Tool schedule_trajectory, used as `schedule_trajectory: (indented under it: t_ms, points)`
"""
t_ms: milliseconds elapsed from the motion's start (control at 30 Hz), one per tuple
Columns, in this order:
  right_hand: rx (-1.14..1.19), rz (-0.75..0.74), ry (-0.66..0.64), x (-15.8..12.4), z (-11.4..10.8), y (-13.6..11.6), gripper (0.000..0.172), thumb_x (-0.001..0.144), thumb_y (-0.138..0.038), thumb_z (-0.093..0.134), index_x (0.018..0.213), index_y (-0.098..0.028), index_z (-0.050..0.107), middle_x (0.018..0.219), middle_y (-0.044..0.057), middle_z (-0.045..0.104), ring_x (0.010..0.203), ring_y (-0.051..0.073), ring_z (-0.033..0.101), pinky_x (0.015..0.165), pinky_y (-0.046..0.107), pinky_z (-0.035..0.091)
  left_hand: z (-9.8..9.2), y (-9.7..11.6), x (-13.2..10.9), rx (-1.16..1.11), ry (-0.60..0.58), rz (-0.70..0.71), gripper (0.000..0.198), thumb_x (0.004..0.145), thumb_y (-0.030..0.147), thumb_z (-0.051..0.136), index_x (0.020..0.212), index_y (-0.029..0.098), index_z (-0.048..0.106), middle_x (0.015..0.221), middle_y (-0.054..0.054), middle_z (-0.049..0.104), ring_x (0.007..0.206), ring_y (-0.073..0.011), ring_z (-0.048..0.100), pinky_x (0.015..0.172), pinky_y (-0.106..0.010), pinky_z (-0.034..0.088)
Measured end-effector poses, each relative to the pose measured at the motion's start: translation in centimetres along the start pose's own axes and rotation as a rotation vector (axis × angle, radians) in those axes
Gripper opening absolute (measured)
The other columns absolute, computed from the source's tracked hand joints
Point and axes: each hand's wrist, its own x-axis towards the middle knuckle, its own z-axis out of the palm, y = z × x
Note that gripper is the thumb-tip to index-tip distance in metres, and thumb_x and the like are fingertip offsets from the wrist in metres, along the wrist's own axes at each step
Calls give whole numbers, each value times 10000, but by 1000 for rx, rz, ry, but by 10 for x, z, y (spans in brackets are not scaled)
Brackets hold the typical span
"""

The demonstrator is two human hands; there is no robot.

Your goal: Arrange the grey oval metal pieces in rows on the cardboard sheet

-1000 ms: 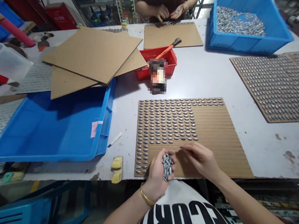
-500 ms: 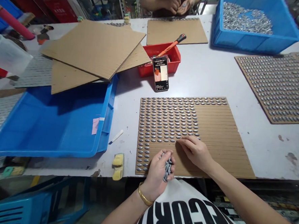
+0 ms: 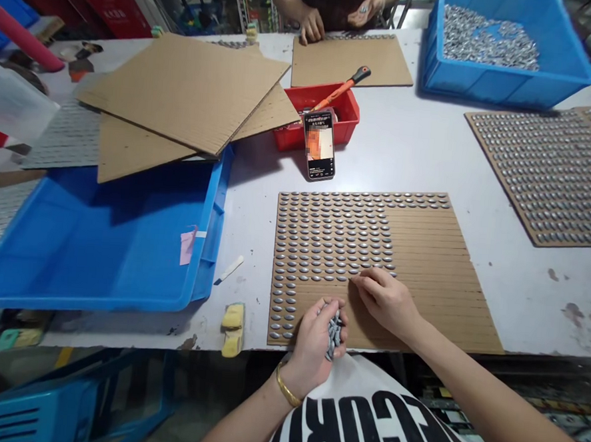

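A brown cardboard sheet [image 3: 437,276] with ruled lines lies before me, its upper left part covered in rows of small grey oval metal pieces [image 3: 329,231]. My left hand [image 3: 315,339], palm up and curled, holds a heap of loose oval metal pieces [image 3: 334,333] over the sheet's front edge. My right hand [image 3: 383,296] rests on the sheet with thumb and forefinger pinched at the end of the lowest long row. A piece seems to sit at those fingertips, mostly hidden by them.
A phone [image 3: 319,146] leans on a red bin [image 3: 346,121] beyond the sheet. At left is a blue tray [image 3: 108,249] under cardboard sheets [image 3: 193,91]; at right, a blue crate [image 3: 504,87] of metal pieces and a filled sheet [image 3: 553,177]. Opposite, a co-worker's hand [image 3: 312,27] touches another sheet.
My two hands have barely moved; the right still pinches at the same row. Across the table, the co-worker's hands have parted, one reaching down to the far sheet.
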Motion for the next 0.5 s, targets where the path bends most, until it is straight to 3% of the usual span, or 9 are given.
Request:
schedule_trajectory:
  t_ms: [333,500]
  points:
    - [-300,-39,-83,0,-1,-11,172,853,-105,490,808,-181,638,867,57,621,790,136,530,556,232,312,-1,-3,1,-14,-9,22,224,825,350,533,958,173,568,727,-5,535,485,-73,468,330,-155,223]
    - [-255,29,-82,6,-5,-12,185,898,-158,475,809,-185,635,790,35,605,720,126,529,553,242,300,-1,-2,-1,9,-3,23,192,808,316,548,950,188,563,719,3,534,485,-71,460,336,-153,226]
